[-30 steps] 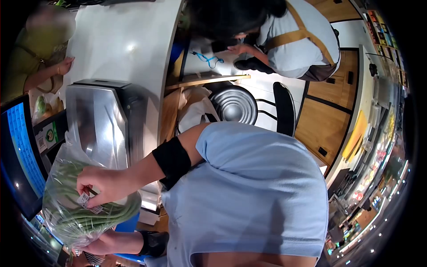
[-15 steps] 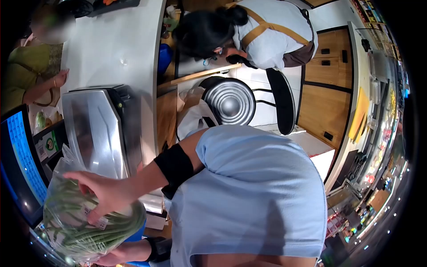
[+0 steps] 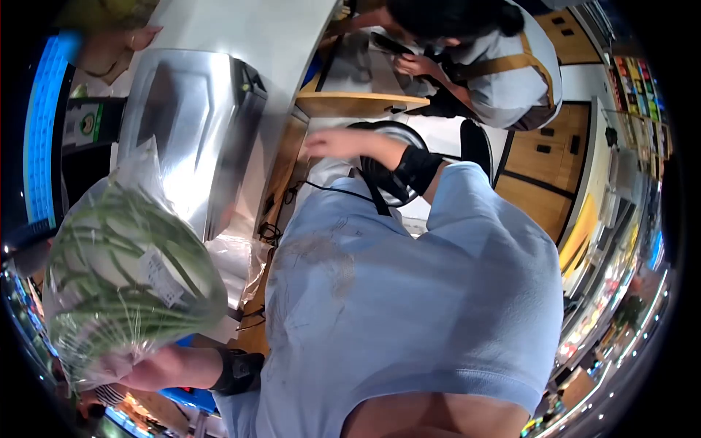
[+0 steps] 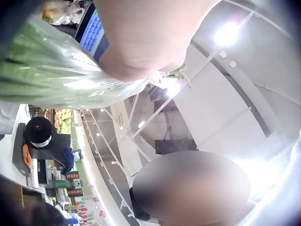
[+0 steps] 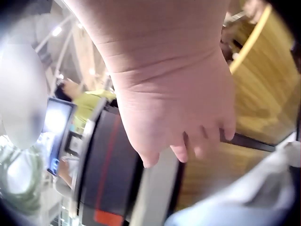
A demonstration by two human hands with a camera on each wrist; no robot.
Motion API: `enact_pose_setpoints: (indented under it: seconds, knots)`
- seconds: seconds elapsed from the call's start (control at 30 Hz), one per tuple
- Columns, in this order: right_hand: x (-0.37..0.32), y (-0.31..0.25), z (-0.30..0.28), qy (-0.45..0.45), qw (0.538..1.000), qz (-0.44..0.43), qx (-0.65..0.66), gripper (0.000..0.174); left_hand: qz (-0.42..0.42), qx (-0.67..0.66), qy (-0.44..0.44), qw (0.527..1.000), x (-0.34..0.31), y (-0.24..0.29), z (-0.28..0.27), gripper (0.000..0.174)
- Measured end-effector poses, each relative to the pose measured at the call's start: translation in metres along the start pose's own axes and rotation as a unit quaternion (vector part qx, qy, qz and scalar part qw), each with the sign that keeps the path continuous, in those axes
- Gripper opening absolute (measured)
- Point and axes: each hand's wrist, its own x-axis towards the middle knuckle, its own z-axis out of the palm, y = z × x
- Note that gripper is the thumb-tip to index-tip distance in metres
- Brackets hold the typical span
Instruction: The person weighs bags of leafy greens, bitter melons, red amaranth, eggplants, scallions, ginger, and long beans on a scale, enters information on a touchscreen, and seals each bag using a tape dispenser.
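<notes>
In the head view, my left hand point(image 3: 150, 369) grips the gathered neck of a clear plastic bag point(image 3: 146, 285) packed with long green vegetables. A white printed label point(image 3: 161, 279) sticks on the bag's side. The left wrist view shows the left hand point(image 4: 141, 47) closed round the twisted plastic, with the bag point(image 4: 61, 80) bulging to the left. My right hand point(image 3: 336, 142) is away from the bag, over the counter side near a black round stool point(image 3: 394, 182). Its fingers hang loose with nothing in them, as the right wrist view of the hand point(image 5: 178, 108) shows.
A silver metal machine point(image 3: 182, 124) stands on the white counter point(image 3: 277, 29) beside a blue screen point(image 3: 44, 139). A person in a brown-strapped apron point(image 3: 511, 69) bends beyond a wooden panel point(image 3: 358, 104), holding a dark flat object point(image 3: 391, 44). Wooden cabinets point(image 3: 555, 171) line the far side.
My right hand has come off the label on the bag and swung right toward the stool. The label stays on the bag. The aproned person has shifted and holds a dark flat object.
</notes>
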Motion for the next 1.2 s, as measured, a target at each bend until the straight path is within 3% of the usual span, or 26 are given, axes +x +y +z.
enact_pose_setpoints:
  seconds: [0.07, 0.13, 0.17, 0.27, 0.33, 0.4, 0.47, 0.5, 0.53, 0.6, 0.63, 0.67, 0.7, 0.73, 0.77, 0.83, 0.87, 0.93, 0.97, 1.0, 1.03, 1.07, 1.1, 1.13, 1.17, 1.2]
  knots:
    - [-0.009, 0.044, 0.03, -0.013, 0.99, 0.04, -0.133, 0.062, 0.02, -0.003, -0.005, 1.0, -0.005, 0.002, -0.002, 0.072]
    - [-0.01, 0.043, 0.038, -0.146, 0.975, 0.144, -0.088, 0.08, 0.037, -0.003, -0.012, 0.999, -0.01, 0.004, -0.002, 0.074]
    - [-0.006, 0.052, 0.045, -0.13, 0.972, 0.145, -0.132, 0.083, 0.044, -0.006, -0.016, 0.999, -0.013, 0.006, -0.001, 0.076]
    - [0.007, 0.037, 0.032, -0.203, 0.959, 0.169, -0.106, 0.082, 0.071, -0.004, -0.033, 0.997, -0.025, 0.017, 0.005, 0.08]
    - [0.021, 0.065, 0.045, -0.141, 0.959, 0.194, -0.153, 0.081, 0.087, -0.009, -0.048, 0.995, -0.037, 0.026, 0.01, 0.081]
    - [0.036, 0.055, 0.044, -0.223, 0.948, 0.19, -0.124, 0.074, -0.066, -0.032, -0.134, 0.988, -0.05, 0.038, 0.016, 0.1]
    - [0.064, 0.03, 0.046, -0.323, 0.863, 0.11, -0.371, 0.056, -0.002, 0.018, -0.1, 0.995, -0.078, 0.024, 0.015, 0.093]
    - [0.06, -0.037, 0.043, -0.342, 0.844, 0.068, -0.407, 0.051, 0.129, 0.419, 0.108, 0.892, -0.099, 0.01, 0.01, 0.081]
    - [0.049, -0.112, 0.041, -0.364, 0.821, 0.02, -0.44, 0.047, 0.227, 0.724, 0.299, 0.578, -0.113, 0.006, 0.014, 0.07]
    - [0.036, -0.199, 0.048, -0.393, 0.855, -0.074, -0.33, 0.036, 0.163, 0.444, 0.416, 0.777, -0.068, 0.007, 0.051, 0.04]
    - [0.009, -0.28, 0.045, -0.423, 0.828, -0.102, -0.354, 0.03, 0.11, 0.426, 0.435, 0.785, -0.065, 0.014, 0.051, 0.029]
    - [-0.001, -0.29, 0.056, -0.392, 0.833, -0.288, -0.263, 0.026, 0.058, 0.407, 0.461, 0.787, -0.067, 0.026, 0.052, 0.022]
    - [-0.016, -0.341, 0.057, -0.452, 0.786, -0.328, -0.266, 0.029, 0.061, 0.426, 0.488, 0.759, -0.061, 0.026, 0.055, 0.02]
    - [-0.024, -0.363, 0.06, -0.485, 0.779, -0.336, -0.213, 0.027, 0.06, 0.439, 0.512, 0.736, -0.058, 0.029, 0.054, 0.023]
    - [-0.026, -0.377, 0.058, -0.5, 0.766, -0.391, -0.098, 0.024, 0.06, 0.472, 0.488, 0.732, -0.058, 0.04, 0.051, 0.025]
    - [-0.011, -0.416, 0.036, -0.547, 0.658, -0.516, 0.02, 0.027, 0.032, 0.537, 0.421, 0.73, -0.058, 0.056, 0.076, 0.037]
    - [0.02, -0.434, 0.025, -0.601, 0.575, -0.55, 0.08, 0.029, 0.044, 0.543, 0.427, 0.721, -0.061, 0.063, 0.076, 0.037]
    - [0.076, -0.429, 0.037, -0.563, 0.59, -0.454, 0.358, 0.046, -0.047, 0.504, 0.124, 0.853, -0.073, 0.07, 0.049, 0.044]
    - [0.11, -0.432, 0.052, -0.499, 0.661, -0.419, 0.372, 0.045, -0.076, 0.554, 0.149, 0.816, -0.071, 0.063, 0.07, 0.049]
    - [0.103, -0.441, 0.095, -0.305, 0.818, -0.405, 0.27, 0.04, -0.124, 0.554, 0.194, 0.8, -0.084, 0.06, 0.069, 0.047]
    - [0.117, -0.424, 0.127, -0.35, 0.795, -0.448, 0.212, 0.035, -0.12, 0.603, 0.241, 0.751, -0.092, 0.052, 0.061, 0.045]
    - [0.105, -0.417, 0.158, -0.388, 0.835, -0.371, 0.119, 0.033, -0.071, 0.653, 0.3, 0.692, -0.092, 0.038, 0.07, 0.043]
    - [0.107, -0.384, 0.207, -0.517, 0.766, -0.318, 0.211, 0.031, -0.018, 0.641, 0.269, 0.718, -0.087, 0.035, 0.068, 0.044]
    - [0.109, -0.349, 0.256, -0.631, 0.684, -0.233, 0.281, 0.031, 0.045, 0.694, 0.298, 0.654, -0.098, 0.033, 0.053, 0.044]
    - [0.098, -0.343, 0.256, -0.602, 0.707, -0.239, 0.284, 0.031, 0.059, 0.861, 0.171, 0.475, -0.093, 0.05, 0.064, 0.041]
    - [0.087, -0.342, 0.256, -0.596, 0.708, -0.282, 0.252, 0.03, 0.129, 0.889, 0.159, 0.409, -0.078, 0.041, 0.074, 0.037]
